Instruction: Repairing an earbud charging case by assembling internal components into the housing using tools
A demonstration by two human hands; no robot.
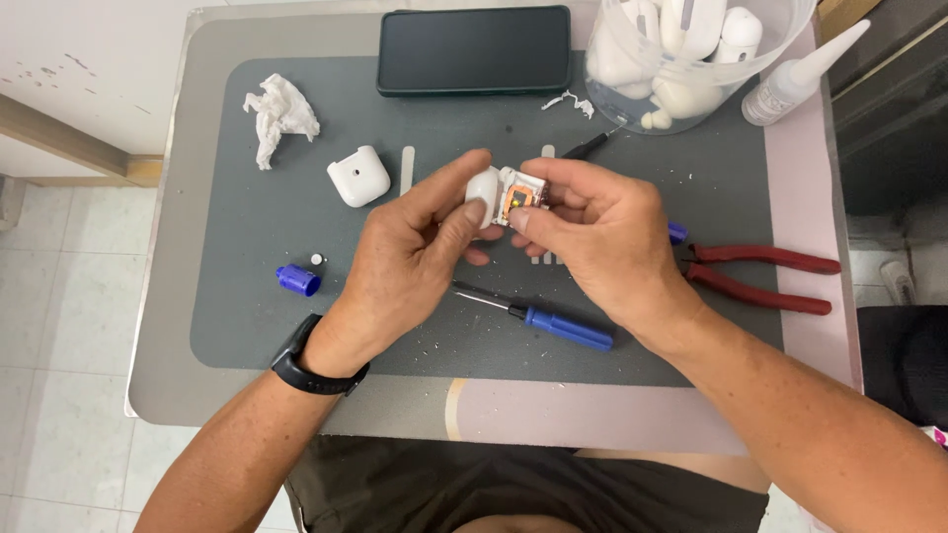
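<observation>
Crumpled tissue far left on the grey mat, white case and blue cap near it. Left hand and right hand pinch the opened earbud case together, fingers closed on it, above mat centre. Blue screwdriver below, red pliers right.

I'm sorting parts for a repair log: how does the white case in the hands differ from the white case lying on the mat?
The held case is opened, showing orange-and-metal innards; the case on the mat is closed and whole. The held one is pinched between left hand and right hand; the other lies untouched. Both are small, white and rounded.
</observation>
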